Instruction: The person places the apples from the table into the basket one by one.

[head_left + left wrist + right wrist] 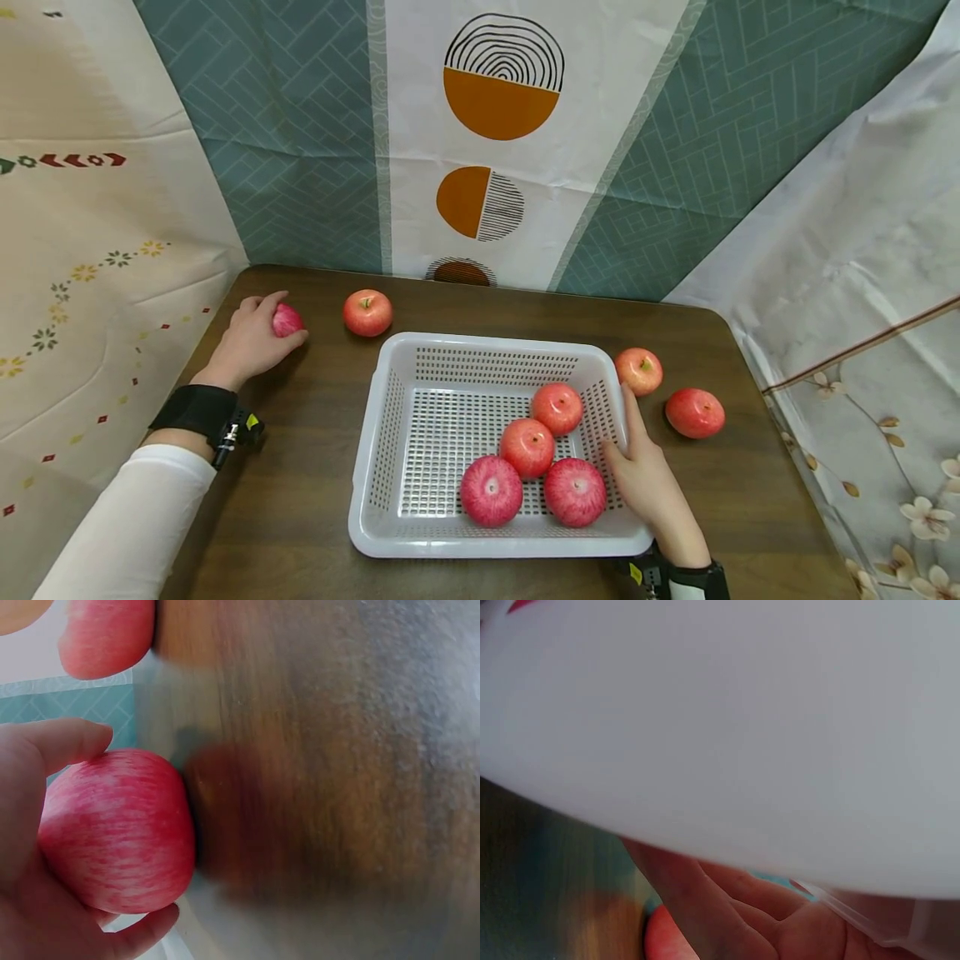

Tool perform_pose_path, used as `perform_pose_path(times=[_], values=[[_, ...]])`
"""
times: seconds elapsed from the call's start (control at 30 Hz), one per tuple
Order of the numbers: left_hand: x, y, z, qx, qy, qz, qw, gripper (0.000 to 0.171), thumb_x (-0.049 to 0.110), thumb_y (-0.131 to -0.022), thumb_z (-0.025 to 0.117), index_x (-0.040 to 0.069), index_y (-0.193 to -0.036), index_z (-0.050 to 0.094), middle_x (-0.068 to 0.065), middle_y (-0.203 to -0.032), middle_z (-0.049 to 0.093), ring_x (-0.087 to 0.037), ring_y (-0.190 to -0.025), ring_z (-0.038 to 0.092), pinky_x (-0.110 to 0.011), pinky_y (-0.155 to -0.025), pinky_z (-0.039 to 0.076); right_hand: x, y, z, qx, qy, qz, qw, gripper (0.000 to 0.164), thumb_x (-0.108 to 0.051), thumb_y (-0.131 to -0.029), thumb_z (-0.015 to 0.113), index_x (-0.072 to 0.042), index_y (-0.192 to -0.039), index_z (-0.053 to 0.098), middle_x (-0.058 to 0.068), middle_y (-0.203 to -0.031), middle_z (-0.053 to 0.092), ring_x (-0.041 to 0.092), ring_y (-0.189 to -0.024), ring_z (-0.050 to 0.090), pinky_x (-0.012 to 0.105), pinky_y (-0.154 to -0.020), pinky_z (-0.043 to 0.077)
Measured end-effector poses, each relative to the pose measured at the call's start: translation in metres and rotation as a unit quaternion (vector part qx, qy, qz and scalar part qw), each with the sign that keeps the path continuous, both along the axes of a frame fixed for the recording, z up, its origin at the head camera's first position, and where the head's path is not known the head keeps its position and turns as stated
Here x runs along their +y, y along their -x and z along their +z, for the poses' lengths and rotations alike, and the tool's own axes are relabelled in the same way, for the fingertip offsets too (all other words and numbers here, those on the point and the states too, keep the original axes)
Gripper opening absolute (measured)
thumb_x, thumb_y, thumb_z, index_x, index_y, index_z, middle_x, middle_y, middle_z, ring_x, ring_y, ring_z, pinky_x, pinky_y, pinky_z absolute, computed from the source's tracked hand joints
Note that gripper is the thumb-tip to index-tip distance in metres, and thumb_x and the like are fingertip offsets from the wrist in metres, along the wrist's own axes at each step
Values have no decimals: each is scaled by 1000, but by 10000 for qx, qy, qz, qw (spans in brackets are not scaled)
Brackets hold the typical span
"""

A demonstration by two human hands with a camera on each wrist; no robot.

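Note:
At the table's far left corner my left hand (252,337) grips a deep pink apple (287,320). The left wrist view has the thumb on one side of this apple (124,832) and fingers curled round the other, with the apple close against the tabletop. My right hand (647,475) holds the right rim of a white plastic basket (491,548), thumb over the inner side and fingers outside. Inside the basket lie two light red apples (527,448) and two darker pink apples (491,492). The basket's pale wall (727,735) hides part of the right hand in the right wrist view.
A light red apple (367,313) sits behind the basket's left corner. Right of the basket are another light red apple (638,372), near the right fingertips, and a redder apple (695,413). Patterned cloth (300,167) hangs beyond the brown table (300,517).

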State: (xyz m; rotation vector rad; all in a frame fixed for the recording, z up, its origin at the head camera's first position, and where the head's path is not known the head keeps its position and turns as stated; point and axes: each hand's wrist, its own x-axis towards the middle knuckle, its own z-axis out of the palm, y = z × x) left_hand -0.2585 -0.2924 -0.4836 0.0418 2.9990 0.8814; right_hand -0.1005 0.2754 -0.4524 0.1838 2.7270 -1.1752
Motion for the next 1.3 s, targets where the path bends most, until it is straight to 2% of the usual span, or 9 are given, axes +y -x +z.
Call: perform_pose_path(times=[0.33, 1.13, 1.3], values=[[-2, -1, -1, -24, 85, -61, 9999, 91, 30, -91, 80, -4, -160, 32, -43, -148, 30, -62, -129, 38, -77, -93, 50, 0, 0, 2, -20, -74, -5, 10000, 85, -17, -109, 55, -25, -174, 0, 32, -152, 52, 50, -126, 63, 70, -98, 52], [-3, -5, -5, 117, -1, 129, 9998, 88, 33, -94, 78, -4, -159, 33, -42, -147, 31, -60, -128, 38, -76, -92, 51, 0, -1, 2, 26, -66, 42, 10000, 85, -15, -109, 56, -24, -174, 1, 32, -153, 51, 50, -126, 63, 71, -100, 50], [-1, -3, -2, 313, -103, 136, 9994, 87, 33, -95, 77, -3, -161, 32, -41, -146, 33, -60, -128, 40, -76, -95, 49, 0, -1, 3, 62, -68, 42, 9999, 85, -14, -108, 56, -23, -174, 2, 33, -152, 52, 49, -125, 63, 71, -99, 51]])
